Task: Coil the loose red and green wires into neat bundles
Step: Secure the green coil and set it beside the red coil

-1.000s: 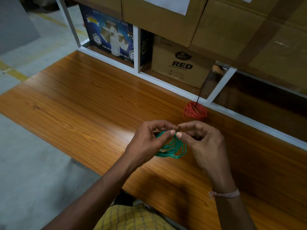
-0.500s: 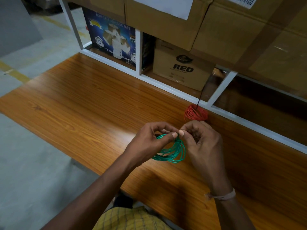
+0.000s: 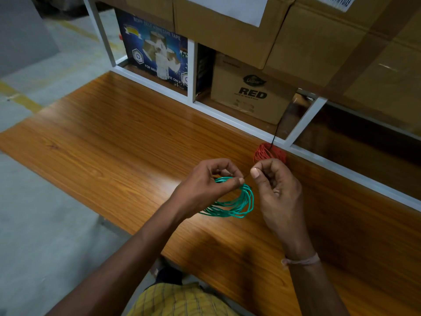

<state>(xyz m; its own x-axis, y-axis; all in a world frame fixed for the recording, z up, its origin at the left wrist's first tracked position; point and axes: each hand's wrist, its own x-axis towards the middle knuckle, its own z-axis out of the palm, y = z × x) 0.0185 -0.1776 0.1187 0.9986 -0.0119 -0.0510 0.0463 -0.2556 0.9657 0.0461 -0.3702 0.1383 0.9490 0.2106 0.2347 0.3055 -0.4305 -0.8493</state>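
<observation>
A green wire coil (image 3: 237, 202) of several loops hangs above the wooden table (image 3: 114, 142), pinched at its top by my left hand (image 3: 205, 185). Just to the right, my right hand (image 3: 275, 185) pinches a thin dark wire end between thumb and forefinger, close to the left thumb tip. Behind my right hand, a red wire coil (image 3: 265, 152) lies on the table against the white shelf frame, partly hidden by my knuckles. A thin black strand rises from the red coil.
A white metal shelf frame (image 3: 227, 116) runs along the table's back edge. In it stand a blue tape box (image 3: 157, 49) and a brown carton marked RED (image 3: 250, 92). Large cartons (image 3: 319, 37) sit above. Grey floor lies left.
My hands have drawn slightly apart, with the right one lifting toward the red coil. The green coil now hangs lower and more open beneath my left hand.
</observation>
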